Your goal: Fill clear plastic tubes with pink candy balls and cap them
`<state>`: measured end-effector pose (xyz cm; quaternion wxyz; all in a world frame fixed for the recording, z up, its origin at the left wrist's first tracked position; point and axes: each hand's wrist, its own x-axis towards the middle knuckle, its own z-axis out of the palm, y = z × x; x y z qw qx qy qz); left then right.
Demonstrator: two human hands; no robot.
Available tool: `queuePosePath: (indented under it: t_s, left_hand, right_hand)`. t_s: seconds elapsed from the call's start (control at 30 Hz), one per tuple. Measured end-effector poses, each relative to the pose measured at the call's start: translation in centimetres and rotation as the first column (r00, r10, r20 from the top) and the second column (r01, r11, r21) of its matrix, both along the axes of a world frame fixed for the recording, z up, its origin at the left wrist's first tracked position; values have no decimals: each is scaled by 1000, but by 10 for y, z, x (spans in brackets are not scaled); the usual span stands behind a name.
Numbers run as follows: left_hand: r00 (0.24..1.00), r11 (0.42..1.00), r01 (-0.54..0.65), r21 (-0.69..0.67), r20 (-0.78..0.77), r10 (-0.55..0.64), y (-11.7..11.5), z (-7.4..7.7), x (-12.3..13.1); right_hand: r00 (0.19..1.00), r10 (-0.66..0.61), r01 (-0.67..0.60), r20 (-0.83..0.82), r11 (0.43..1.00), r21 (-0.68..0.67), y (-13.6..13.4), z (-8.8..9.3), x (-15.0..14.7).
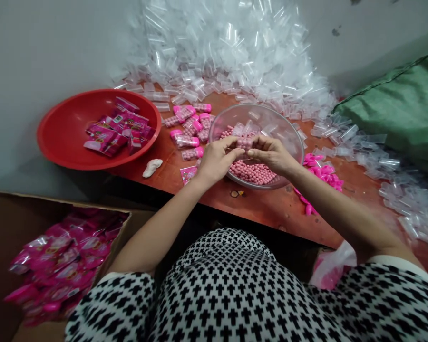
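Gripped between the fingertips of 2 hands, the left hand (219, 159) and the right hand (273, 153), a small clear container (244, 144) with pink beads inside is held above the bowl (288, 130), apparently so that any dropped bead is caught among the loose beads (255, 172). Pink caps (326, 177) are kept near the bowl's right side, seemingly for easy reach, while capped containers (187, 141) are gathered on its left and clear tubes (231, 52) are heaped at the far side, perhaps to free working space.
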<state>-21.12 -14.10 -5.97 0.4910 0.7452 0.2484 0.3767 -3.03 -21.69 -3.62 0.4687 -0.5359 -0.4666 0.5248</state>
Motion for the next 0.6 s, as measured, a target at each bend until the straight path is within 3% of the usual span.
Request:
queuePosePath:
  t_s: [0.23,0.33,0.43,0.5,0.6]
  left_hand:
    - [978,952,178,-248,154,-143,7,-10,9]
    - [971,920,209,-331,183,-154,2,-7,5]
    - [959,905,236,-355,233,-158,-13,-4,-1]
    - [954,912,249,-327,243,-174,-30,-3,-6]
    - [950,913,286,-292,210,-231,-64,-2,-11]
  right_hand:
    - [915,-105,60,390,990,126,-16,13,26]
    - [885,-237,196,401,971,140,-48,31,49]
    - [817,-331,321,473,941,106,-101,40,75]
    - [733,-287,342,617,939,31,-141,32,90]
    - [486,-127,385,865,919,-82,-188,4,102]
